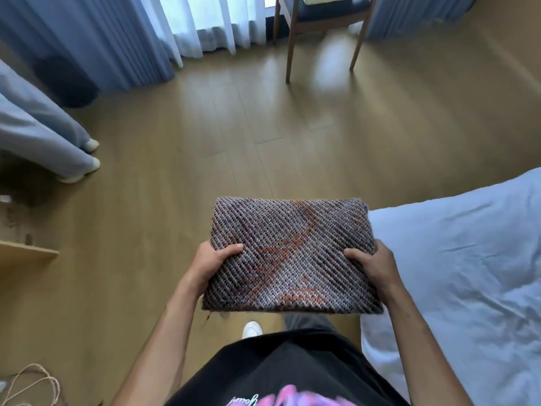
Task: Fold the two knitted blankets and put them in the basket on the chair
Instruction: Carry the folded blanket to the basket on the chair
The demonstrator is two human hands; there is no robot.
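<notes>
Both hands, left (pixel 211 260) and right (pixel 373 263), grip the folded blanket (pixel 289 256) (thumbs on top) held level.

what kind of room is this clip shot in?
Most likely a bedroom, maybe a hotel room: a bed with pale blue bedding on the right, floor-length curtains over a window, and a wooden chair.

A: Checked the wooden floor (pixel 205 127)?
B: Checked. Found chair (pixel 322 24) standing on it near the curtains (pixel 205 24), looped cord (pixel 32 366) lying at near left.
A: Inspected the bed (pixel 409 332)?
B: Found covered with a wrinkled pale-blue sheet (pixel 474 259).
</notes>
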